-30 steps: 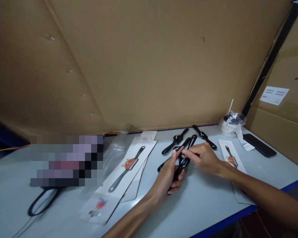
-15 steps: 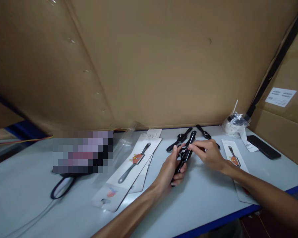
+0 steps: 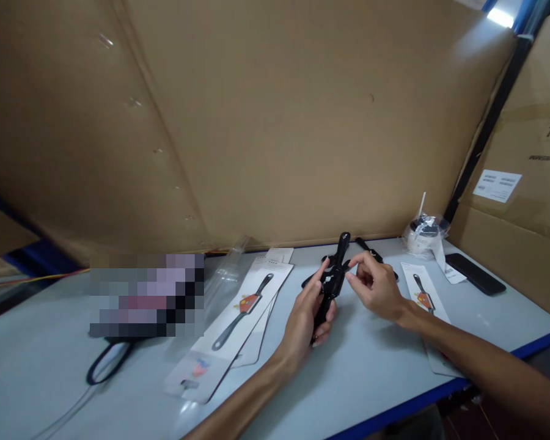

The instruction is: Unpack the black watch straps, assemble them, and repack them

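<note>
My left hand [image 3: 308, 313] grips a black watch [image 3: 333, 276] by its lower strap and holds it tilted upright above the table. My right hand [image 3: 374, 286] pinches at the watch body from the right, thumb and forefinger closed on it. Just behind the held one, other black watches [image 3: 372, 251] lie flat on the table, partly hidden by my hands. A white packaging card [image 3: 238, 315] printed with a watch picture lies to the left of my left hand.
A second printed card [image 3: 422, 293] lies under my right wrist. A black phone [image 3: 475, 274] and a wrapped cup with a straw [image 3: 422, 232] sit at the back right. Large cardboard sheets [image 3: 275, 122] wall the grey table [image 3: 371, 373]. A black cable loop [image 3: 105, 363] lies left.
My left hand has lifted the watch and tilted it more upright. My right hand stays pinched at its body. The view shifted slightly.
</note>
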`<state>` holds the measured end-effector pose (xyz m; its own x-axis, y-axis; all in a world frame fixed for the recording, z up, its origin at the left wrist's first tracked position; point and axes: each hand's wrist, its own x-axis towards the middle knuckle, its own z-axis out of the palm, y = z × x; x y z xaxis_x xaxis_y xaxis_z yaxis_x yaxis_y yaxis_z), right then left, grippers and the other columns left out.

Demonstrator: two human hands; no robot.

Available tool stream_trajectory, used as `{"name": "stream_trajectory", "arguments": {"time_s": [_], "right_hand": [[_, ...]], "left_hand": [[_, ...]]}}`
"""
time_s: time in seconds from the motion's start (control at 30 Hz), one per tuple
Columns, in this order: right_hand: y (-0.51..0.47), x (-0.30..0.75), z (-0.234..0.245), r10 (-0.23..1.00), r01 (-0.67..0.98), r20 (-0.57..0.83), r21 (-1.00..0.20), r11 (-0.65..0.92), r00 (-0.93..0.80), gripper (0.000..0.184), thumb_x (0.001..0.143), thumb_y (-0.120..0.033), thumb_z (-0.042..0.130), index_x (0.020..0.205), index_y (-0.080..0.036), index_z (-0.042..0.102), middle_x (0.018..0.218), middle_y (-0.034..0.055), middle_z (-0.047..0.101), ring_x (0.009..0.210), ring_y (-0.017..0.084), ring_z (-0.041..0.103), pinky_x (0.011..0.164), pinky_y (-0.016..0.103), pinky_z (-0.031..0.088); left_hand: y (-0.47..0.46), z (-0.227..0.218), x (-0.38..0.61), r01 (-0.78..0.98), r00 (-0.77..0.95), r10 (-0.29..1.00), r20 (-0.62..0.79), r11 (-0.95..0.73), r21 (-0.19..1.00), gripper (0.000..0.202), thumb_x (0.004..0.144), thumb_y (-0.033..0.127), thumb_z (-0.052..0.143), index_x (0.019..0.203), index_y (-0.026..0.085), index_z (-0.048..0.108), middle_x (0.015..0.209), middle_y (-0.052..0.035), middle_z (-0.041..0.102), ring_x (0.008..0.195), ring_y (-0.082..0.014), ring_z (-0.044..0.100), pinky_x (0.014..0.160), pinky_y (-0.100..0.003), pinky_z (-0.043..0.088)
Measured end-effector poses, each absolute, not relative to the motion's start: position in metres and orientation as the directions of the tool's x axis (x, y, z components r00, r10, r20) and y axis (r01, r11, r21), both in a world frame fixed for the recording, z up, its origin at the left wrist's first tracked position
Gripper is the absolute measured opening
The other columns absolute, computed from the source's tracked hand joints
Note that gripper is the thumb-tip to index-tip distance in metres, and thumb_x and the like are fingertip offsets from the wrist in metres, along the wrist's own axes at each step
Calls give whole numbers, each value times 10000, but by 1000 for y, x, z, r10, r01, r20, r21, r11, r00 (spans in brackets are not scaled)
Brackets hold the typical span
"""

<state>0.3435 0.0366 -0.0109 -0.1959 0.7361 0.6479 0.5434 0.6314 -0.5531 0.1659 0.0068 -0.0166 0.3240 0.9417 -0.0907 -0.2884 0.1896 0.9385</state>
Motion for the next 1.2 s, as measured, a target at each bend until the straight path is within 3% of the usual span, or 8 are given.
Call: {"name": "stream_trajectory", "arguments": {"time_s": [0.1, 0.23, 0.33, 0.53, 0.73, 0.9, 1.03, 1.2], "right_hand": [[39, 341, -11, 810, 483, 567, -673, 560, -148, 169, 908, -337, 594, 1007, -219, 527, 557, -94, 482, 492, 118, 449, 534, 253, 335], [46, 339, -11, 887, 429, 442, -781, 454, -133, 211, 940, -423, 563, 929, -213, 549, 548, -74, 501, 512, 130, 466, 536, 260, 332], [48, 340, -12, 899, 416, 388, -796, 439, -206, 312, 967, -464, 526, 810, -200, 587, 577, -41, 538, 544, 129, 489, 544, 259, 339], [44, 338, -14, 907, 421, 357, -804, 419, -221, 415, 974, -433, 539, 630, -203, 512, 569, -36, 534, 532, 108, 462, 540, 252, 322], [45, 339, -16, 911, 396, 353, -821, 410, -211, 428, 963, -442, 558, 613, -199, 520, 549, -35, 536, 514, 101, 452, 528, 243, 326], [49, 341, -18, 932, 223, 277, -918, 328, -232, 518, 995, -558, 433, 641, -194, 537, 565, -7, 579, 436, 89, 457, 469, 239, 348], [49, 341, -13, 928, 103, 240, -955, 278, -286, 437, 955, -526, 479, 690, -187, 554, 620, 6, 615, 411, 91, 487, 430, 239, 355], [47, 341, -10, 920, 103, 246, -952, 288, -304, 430, 956, -507, 472, 696, -179, 567, 637, 18, 633, 415, 95, 524, 438, 236, 376]], "left_hand": [[7, -18, 165, -311, 321, 943, -88, 193, 931, 844, 944, 490, 538, 1661, 296, 138, 640, 67, 489, 423, -75, 284, 393, -166, 189], [9, -21, 165, -295, 325, 942, -79, 180, 938, 848, 943, 468, 576, 1658, 310, 149, 646, 79, 451, 432, -67, 268, 400, -158, 170], [10, -24, 165, -269, 355, 932, -64, 168, 949, 870, 924, 508, 614, 1653, 309, 182, 638, 90, 424, 428, -56, 226, 397, -156, 159], [8, -26, 168, -198, 384, 921, -73, 159, 967, 895, 918, 543, 622, 1655, 282, 186, 620, 90, 415, 430, -56, 218, 392, -162, 162], [7, -26, 169, -184, 385, 921, -56, 136, 973, 940, 907, 571, 624, 1659, 248, 161, 615, 91, 405, 438, -58, 215, 382, -164, 163], [7, -23, 168, -201, 373, 928, -30, 112, 973, 939, 904, 570, 631, 1655, 238, 176, 610, 93, 401, 439, -56, 208, 388, -167, 164], [6, -22, 166, -233, 359, 933, -14, 104, 967, 948, 895, 567, 642, 1653, 238, 179, 597, 100, 391, 436, -58, 199, 384, -168, 162], [6, -22, 165, -255, 360, 933, -9, 108, 961, 956, 884, 576, 640, 1653, 254, 173, 593, 101, 394, 425, -57, 203, 378, -167, 144]]}}
